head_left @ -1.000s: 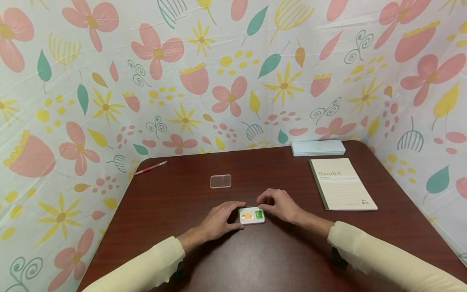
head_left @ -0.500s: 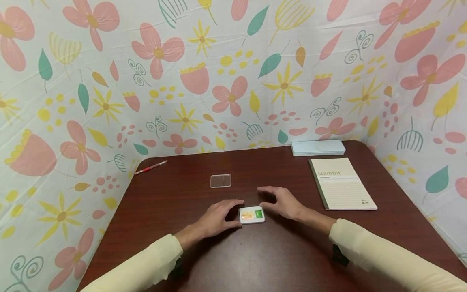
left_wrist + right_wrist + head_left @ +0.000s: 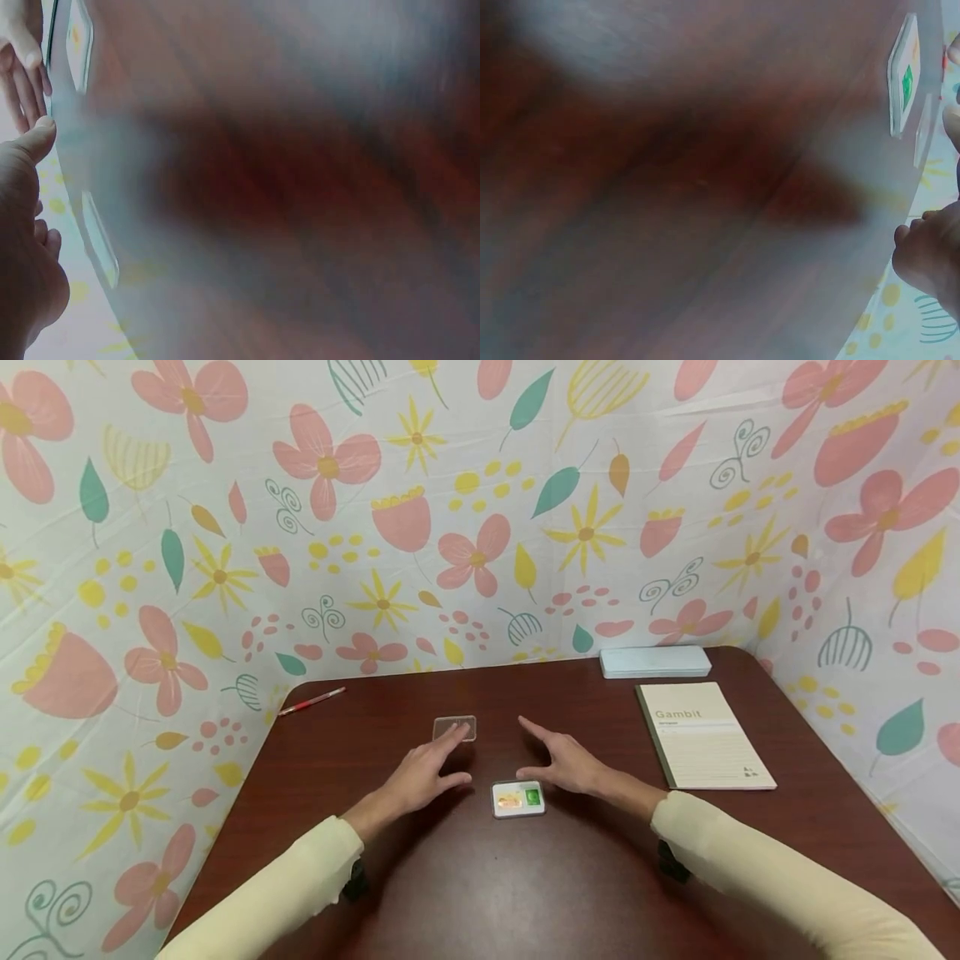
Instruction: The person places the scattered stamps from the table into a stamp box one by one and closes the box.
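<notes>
A small flat white case (image 3: 519, 810) lies on the dark wooden table, with an orange picture and a green square showing on it. Farther back and to its left is a clear, flat rectangular plastic piece (image 3: 442, 724), like a lid. My left hand (image 3: 415, 779) reaches over the clear piece, fingers stretched out and covering part of it; whether they touch it I cannot tell. Beyond the white case's right side hovers my right hand (image 3: 573, 765), fingers extended and holding nothing. The right wrist view shows the white case (image 3: 904, 82) in front of the clear piece (image 3: 923, 133).
A red pen (image 3: 312, 701) lies at the table's back left. At the back right are a light blue box (image 3: 655, 662) and a cream notebook (image 3: 703, 739) marked Gambit. A flowered cloth (image 3: 480, 560) hangs behind the table and along both sides.
Both hands have come away from the white case. The left hand moved left and forward over the clear piece; the right hand's fingers straightened and reach farther forward. The white case stays put.
</notes>
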A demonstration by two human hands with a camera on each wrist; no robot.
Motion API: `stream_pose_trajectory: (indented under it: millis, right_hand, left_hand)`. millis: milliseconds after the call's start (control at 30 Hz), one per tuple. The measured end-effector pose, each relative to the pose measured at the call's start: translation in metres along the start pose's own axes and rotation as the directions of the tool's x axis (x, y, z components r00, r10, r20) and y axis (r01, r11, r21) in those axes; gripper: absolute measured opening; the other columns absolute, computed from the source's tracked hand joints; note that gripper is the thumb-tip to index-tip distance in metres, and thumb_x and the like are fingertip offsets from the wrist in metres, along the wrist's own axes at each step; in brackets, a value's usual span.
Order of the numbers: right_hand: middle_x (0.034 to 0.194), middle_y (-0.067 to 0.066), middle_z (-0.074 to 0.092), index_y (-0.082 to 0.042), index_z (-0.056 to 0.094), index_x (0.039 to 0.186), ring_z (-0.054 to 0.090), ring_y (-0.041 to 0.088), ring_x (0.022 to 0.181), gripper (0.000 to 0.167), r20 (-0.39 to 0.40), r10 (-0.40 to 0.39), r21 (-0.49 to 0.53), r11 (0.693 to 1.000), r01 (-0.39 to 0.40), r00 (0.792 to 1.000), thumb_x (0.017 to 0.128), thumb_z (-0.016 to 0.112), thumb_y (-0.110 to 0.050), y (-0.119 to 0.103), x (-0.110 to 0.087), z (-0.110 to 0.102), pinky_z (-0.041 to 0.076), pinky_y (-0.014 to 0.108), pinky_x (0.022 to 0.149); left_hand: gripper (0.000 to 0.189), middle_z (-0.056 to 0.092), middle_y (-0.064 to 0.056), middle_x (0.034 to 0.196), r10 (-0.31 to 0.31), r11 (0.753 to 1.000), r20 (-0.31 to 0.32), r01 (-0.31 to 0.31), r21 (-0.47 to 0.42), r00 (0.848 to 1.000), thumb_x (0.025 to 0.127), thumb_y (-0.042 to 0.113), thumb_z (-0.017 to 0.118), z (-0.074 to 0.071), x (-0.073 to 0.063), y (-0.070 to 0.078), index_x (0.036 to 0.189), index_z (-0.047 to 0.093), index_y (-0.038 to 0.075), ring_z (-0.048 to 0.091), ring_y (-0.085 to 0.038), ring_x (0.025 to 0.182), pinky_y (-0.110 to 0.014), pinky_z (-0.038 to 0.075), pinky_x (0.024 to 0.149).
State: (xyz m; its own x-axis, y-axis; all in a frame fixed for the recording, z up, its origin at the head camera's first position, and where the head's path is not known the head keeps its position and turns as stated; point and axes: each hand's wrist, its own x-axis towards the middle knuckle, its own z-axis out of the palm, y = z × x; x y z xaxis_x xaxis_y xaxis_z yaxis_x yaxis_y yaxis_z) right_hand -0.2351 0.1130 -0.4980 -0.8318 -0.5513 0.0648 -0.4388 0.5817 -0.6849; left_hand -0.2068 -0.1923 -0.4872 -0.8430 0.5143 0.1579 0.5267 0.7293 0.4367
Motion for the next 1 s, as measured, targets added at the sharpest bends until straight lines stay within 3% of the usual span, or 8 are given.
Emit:
stream_pose_trajectory:
  millis: [167,433,567,1000]
  right_hand:
    - [0.168,0.021,0.034,-0.004,0.025,0.169,0.04,0.038,0.151,0.096,0.021,-0.012,-0.024,1.0,0.012,1.0,0.097,0.082,-0.031,-0.002,0.016,0.002,0.039,0.056,0.118]
    - [0.171,0.022,0.026,-0.002,0.019,0.169,0.034,0.037,0.155,0.097,0.029,-0.022,-0.044,0.999,0.023,0.999,0.099,0.079,-0.031,-0.007,0.039,0.007,0.034,0.053,0.121]
    - [0.172,0.021,0.024,-0.001,0.019,0.169,0.031,0.037,0.156,0.097,0.032,-0.008,-0.046,0.999,0.009,0.999,0.099,0.079,-0.03,-0.011,0.049,0.011,0.032,0.053,0.123]
    - [0.167,0.024,0.035,0.001,0.029,0.166,0.038,0.038,0.153,0.087,0.041,0.032,-0.087,0.996,-0.028,0.999,0.1,0.078,-0.028,-0.018,0.079,0.026,0.035,0.052,0.122]
  left_hand:
    - [0.092,0.025,-0.012,0.174,-0.054,0.998,-0.014,0.054,0.044,0.998,0.099,0.028,0.078,-0.009,0.008,-0.017,0.17,0.021,0.01,0.031,-0.028,0.157,-0.061,0.041,0.115]
    - [0.096,0.014,-0.014,0.176,-0.139,0.988,0.039,0.136,0.073,0.989,0.102,0.031,0.074,-0.015,0.017,-0.035,0.17,0.012,0.004,0.021,-0.03,0.16,-0.057,0.035,0.12]
    - [0.096,0.014,-0.017,0.175,-0.181,0.982,0.063,0.176,0.07,0.982,0.103,0.032,0.073,-0.016,0.021,-0.042,0.17,0.01,0.004,0.021,-0.031,0.16,-0.057,0.033,0.121]
    - [0.088,0.022,-0.021,0.173,-0.225,0.971,0.083,0.217,0.101,0.971,0.105,0.031,0.07,-0.013,0.026,-0.055,0.168,0.019,0.0,0.033,-0.04,0.155,-0.061,0.032,0.12]
